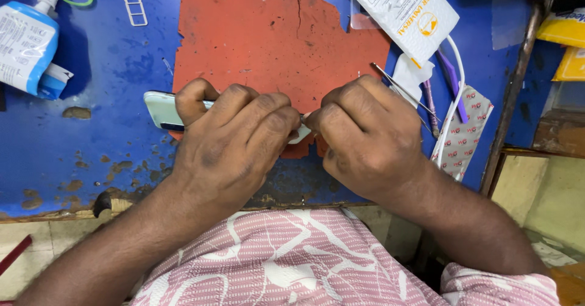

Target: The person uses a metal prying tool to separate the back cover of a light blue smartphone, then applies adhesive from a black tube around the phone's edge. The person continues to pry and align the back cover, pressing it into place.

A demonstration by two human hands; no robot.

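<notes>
Pale-green phone gripped in curled left hand, right hand fingertips pinching its edge.

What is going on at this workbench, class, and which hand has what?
A person works over a worn blue bench with a torn red mat on it. The left hand grips a pale green phone lying across the mat's lower edge. The right hand pinches at the phone's other end and holds thin metal tweezers. A white packet, a white cable and a glue bottle lie nearby.
</notes>
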